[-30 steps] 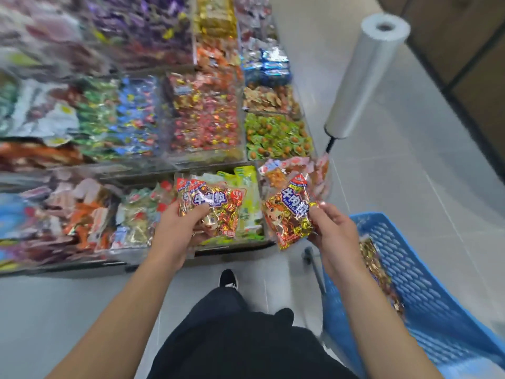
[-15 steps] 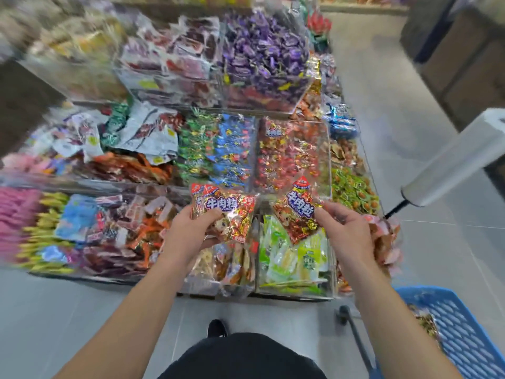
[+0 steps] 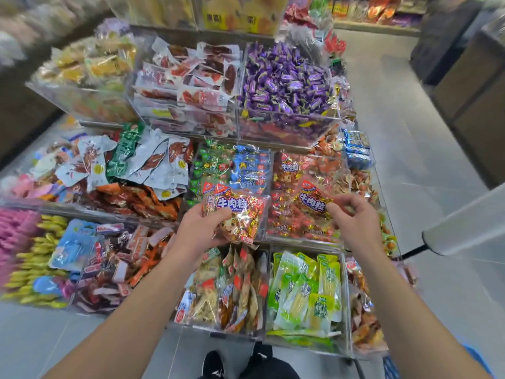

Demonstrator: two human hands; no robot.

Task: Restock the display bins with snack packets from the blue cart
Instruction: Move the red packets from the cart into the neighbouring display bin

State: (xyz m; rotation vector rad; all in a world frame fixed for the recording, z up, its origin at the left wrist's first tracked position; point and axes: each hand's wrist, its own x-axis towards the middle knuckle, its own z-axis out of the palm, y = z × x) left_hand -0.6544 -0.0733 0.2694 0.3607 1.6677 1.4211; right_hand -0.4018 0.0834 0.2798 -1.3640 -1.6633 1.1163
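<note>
Head cam: left hand (image 3: 199, 231) gripped a crinkly red-and-gold foil snack packet w/ blue label (image 3: 236, 214) by its lower edge, held over the display bins; right hand (image 3: 355, 222) pinched a second matching packet (image 3: 311, 199) above the clear acrylic bin of same sweets (image 3: 300, 237). Looked light, soft, slippery — probably best held at the sealed edges.

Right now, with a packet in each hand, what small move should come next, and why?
Probably lower the right hand and release its packet into the red-and-gold bin directly beneath; the packets there appear to match it. The left hand holds more.
</note>
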